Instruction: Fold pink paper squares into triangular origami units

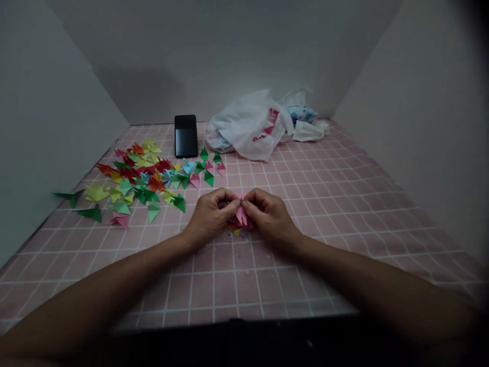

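Both hands meet near the middle of the table, pinching a small piece of folded pink origami paper [241, 216] between thumbs and fingers. My left hand [212, 213] grips its left side, while my right hand [269, 214] grips the right. The paper is narrow and pointed, with its lower part showing below the thumbs. Beneath the hands lie a few coloured paper pieces [237, 232], yellow and orange among them, mostly covered. To the left spreads a pile of folded paper cranes [141, 193] in green, red, yellow, blue and pink.
A black smartphone [186, 136] stands or lies behind the cranes; I cannot tell which. White plastic bags [248, 125] with red print sit crumpled at the back, beside a blue-patterned packet [301, 113]. A pink checked cloth [344, 204] covers the table, with walls at the back and both sides.
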The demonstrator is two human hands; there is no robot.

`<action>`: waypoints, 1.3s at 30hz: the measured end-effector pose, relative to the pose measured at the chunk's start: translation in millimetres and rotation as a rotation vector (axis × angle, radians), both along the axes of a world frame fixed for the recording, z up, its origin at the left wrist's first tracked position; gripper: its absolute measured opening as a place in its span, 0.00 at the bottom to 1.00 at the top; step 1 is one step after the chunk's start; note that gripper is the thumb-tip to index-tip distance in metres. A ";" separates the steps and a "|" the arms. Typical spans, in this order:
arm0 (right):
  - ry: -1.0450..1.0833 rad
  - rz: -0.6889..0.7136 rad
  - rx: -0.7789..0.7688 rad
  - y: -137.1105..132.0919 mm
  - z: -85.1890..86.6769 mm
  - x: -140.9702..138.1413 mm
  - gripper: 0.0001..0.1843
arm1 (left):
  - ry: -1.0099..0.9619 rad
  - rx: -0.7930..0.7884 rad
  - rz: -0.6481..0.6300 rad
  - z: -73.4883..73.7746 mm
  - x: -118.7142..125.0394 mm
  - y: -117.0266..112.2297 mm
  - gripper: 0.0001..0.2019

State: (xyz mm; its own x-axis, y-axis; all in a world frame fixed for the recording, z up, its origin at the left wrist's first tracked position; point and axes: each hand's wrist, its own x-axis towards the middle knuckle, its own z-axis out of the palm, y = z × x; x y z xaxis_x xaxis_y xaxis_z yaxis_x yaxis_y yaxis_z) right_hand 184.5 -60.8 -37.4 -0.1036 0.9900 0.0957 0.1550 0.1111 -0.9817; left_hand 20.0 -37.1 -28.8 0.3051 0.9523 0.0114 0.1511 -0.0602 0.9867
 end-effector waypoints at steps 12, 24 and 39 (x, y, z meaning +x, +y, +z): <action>-0.056 0.021 0.055 6.0 3.0 5.8 0.08 | -0.028 -0.067 -0.114 5.3 0.9 -0.1 0.09; -0.035 0.046 0.052 4.9 4.3 6.8 0.09 | -0.026 -0.064 -0.118 3.3 -1.5 3.3 0.11; 0.293 0.129 -0.255 -1.8 4.5 -0.7 0.10 | -0.033 0.075 0.031 -1.6 -0.6 -0.2 0.06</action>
State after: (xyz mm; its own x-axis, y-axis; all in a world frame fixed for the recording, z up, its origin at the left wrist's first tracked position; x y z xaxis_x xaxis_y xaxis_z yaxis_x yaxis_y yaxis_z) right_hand 183.8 -62.6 -33.0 -0.2336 0.9664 -0.1073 -0.1342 -0.1414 -0.9808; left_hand 19.4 -37.3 -30.4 0.2737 0.9574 0.0922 0.1213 -0.1295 0.9841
